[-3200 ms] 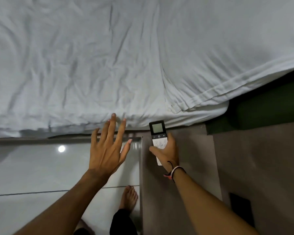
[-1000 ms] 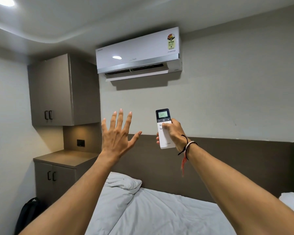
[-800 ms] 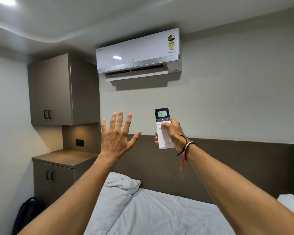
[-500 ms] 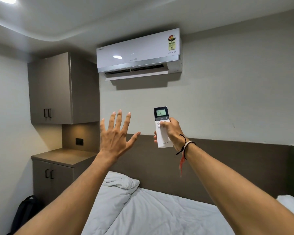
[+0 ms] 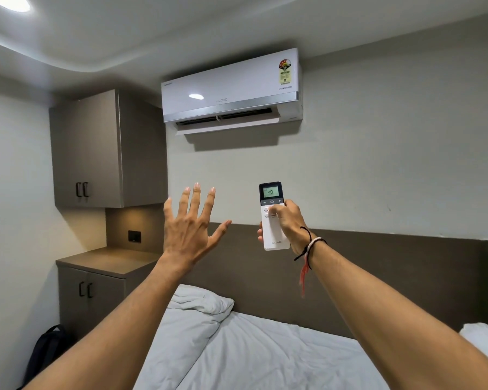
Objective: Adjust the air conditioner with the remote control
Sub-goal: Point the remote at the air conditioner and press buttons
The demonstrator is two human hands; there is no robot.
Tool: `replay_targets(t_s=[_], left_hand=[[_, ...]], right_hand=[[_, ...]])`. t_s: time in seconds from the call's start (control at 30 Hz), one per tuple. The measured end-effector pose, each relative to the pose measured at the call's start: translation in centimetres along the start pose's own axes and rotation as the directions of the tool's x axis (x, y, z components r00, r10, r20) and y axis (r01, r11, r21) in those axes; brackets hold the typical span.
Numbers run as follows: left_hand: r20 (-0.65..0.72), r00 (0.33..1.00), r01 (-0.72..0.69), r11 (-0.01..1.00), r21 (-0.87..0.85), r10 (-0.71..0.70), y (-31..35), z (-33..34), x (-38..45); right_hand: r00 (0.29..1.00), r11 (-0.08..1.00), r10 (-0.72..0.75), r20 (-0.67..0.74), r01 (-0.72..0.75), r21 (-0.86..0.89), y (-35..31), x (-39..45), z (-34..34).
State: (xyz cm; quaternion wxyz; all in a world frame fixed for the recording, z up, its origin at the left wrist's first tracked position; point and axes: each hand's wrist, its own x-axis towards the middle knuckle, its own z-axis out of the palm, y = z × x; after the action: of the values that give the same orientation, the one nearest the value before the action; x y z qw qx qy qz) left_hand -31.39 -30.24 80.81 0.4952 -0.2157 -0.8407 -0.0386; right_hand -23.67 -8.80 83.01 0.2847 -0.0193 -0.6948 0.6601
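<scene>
A white air conditioner [image 5: 231, 91] hangs high on the far wall, its lower flap tilted open. My right hand [image 5: 289, 225] holds a slim white remote control [image 5: 271, 218] upright below it, the thumb resting on the buttons under the dark top section. The remote's lit display reads 20. My left hand [image 5: 190, 228] is raised to the left of the remote, palm away from me, fingers spread and holding nothing. A cord bracelet circles my right wrist.
A bed with white sheets [image 5: 259, 358] and a pillow [image 5: 200, 302] lies below my arms against a brown headboard [image 5: 378, 277]. Grey wall cabinet [image 5: 96, 147] and low cabinet [image 5: 96, 288] stand at left, with a black bag [image 5: 44, 350] on the floor beside them.
Over three seconds the view swung up from the bed edge and floor to the wall unit. In the last second both hands held steady; the remote's display changed to 20.
</scene>
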Motion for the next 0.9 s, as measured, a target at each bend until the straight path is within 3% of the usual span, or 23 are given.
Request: replay_targets(t_s=[0.63,0.9], left_hand=[[0.015,1.0,0.007,1.0,0.005,-0.007,0.3,-0.2,-1.1],[0.017,1.0,0.007,1.0,0.006,-0.008,0.2,0.0,-0.9]], right_hand=[[0.982,0.995,-0.059,-0.182,0.044,-0.085,0.6,-1.2,0.5],[0.984,0.995,-0.06,-0.167,0.046,-0.085,0.3,-1.2,0.7]])
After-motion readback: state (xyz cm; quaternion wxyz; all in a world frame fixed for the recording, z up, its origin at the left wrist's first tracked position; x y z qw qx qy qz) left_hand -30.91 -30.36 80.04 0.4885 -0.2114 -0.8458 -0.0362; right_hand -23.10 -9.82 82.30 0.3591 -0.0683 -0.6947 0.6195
